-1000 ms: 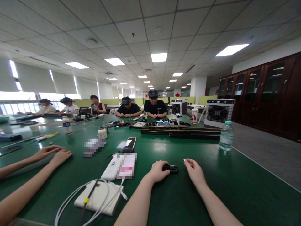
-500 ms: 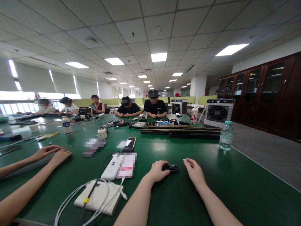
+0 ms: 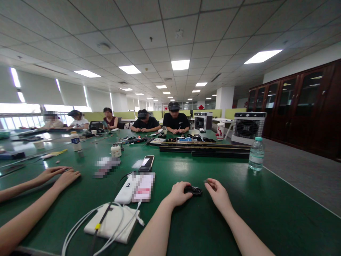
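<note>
My left hand [image 3: 180, 193] is closed around the near end of a small black device [image 3: 196, 191] on the green table [image 3: 202, 227]. The device has an uneven, open-looking top; its exact kind is unclear, and my fingers cover part of it. To the right, my right hand [image 3: 217, 193] pinches a small thin piece [image 3: 206, 181] between thumb and fingertips. That piece looks greyish and is too small to name. A short gap separates it from the black device.
Left of my arms lie a white power bank [image 3: 124, 190], a phone [image 3: 144, 186] and a white pouch [image 3: 112, 224] with a cable. A water bottle [image 3: 256, 154] stands at right. A co-worker's hands [image 3: 66, 177] rest at left. Long black strips [image 3: 221, 153] lie ahead.
My right hand has shifted slightly left, nearer the black device, and the small piece in it has turned from a whitish to a greyish side. My left hand stays put.
</note>
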Motion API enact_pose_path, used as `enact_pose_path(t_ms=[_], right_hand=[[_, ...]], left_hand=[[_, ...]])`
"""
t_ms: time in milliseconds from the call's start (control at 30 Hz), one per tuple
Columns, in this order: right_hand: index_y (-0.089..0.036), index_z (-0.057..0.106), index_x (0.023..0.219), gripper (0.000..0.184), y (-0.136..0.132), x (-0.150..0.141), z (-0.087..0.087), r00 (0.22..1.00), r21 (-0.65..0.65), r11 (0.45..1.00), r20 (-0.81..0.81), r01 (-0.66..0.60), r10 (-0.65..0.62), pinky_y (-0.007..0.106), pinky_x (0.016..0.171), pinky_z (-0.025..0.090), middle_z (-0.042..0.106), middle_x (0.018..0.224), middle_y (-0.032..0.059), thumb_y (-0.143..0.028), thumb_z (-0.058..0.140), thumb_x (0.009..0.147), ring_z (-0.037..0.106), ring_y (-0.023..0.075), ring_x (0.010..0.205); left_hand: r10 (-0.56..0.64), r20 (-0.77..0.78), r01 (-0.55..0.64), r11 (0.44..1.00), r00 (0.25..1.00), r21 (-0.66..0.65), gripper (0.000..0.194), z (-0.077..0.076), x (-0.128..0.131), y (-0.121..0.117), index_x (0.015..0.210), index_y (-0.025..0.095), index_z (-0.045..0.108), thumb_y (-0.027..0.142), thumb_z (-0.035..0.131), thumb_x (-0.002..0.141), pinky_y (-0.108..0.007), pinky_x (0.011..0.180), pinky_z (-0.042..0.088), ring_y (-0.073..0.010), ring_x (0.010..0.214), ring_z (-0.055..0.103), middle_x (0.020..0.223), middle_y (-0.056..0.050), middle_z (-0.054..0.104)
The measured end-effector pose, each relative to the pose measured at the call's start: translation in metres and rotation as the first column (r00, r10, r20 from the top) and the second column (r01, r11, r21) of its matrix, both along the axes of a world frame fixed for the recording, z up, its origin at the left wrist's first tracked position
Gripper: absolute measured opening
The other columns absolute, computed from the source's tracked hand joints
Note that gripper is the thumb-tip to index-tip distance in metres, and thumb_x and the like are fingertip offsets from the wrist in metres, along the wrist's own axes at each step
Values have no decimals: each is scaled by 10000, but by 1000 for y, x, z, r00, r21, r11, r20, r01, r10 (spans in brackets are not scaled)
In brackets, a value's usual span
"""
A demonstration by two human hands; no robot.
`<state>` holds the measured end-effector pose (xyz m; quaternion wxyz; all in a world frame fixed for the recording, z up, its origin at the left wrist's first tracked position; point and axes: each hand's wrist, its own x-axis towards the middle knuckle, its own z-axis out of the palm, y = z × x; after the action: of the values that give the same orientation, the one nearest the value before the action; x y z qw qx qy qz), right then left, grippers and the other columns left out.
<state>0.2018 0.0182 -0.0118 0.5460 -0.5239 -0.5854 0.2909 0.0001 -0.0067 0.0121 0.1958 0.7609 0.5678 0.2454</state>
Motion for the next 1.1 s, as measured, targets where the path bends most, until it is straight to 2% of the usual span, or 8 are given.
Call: enact_pose_path(t_ms=[267,400,567,1100], right_hand=[[-221,673,976,321,-12,-8,11,978,98,993,201,-65,45,397,919,478,707,1002,69,-398,558,735,637,244,985],[-226,696,949,285,-19,-12,18,945,153,980,319,-130,76,406,956,444,704,1021,70,-355,542,748,606,251,1028],[-236,699,951,259,-23,-15,22,887,153,967,447,-204,116,410,966,422,701,1044,55,-320,534,771,583,250,1041],[-235,688,976,249,-22,-15,15,812,141,961,573,-236,115,419,957,414,685,1077,61,-296,512,812,569,249,1055]], left_hand=[[-7,-7,7,1000,1000,8,462,-1,0,2,1190,222,599,330,614,741,-374,1006,406,-273,1127,548,1180,-55,638],[-5,-4,5,1000,1000,11,471,-1,0,2,1191,208,600,330,629,737,-372,995,415,-275,1119,552,1178,-67,638],[-5,-5,5,1000,1000,14,475,0,0,2,1188,213,598,331,647,731,-364,991,419,-266,1114,553,1174,-62,640],[1,-17,0,1000,1000,28,462,-6,0,6,1171,224,602,339,653,726,-365,986,421,-256,1103,556,1155,-47,646]])
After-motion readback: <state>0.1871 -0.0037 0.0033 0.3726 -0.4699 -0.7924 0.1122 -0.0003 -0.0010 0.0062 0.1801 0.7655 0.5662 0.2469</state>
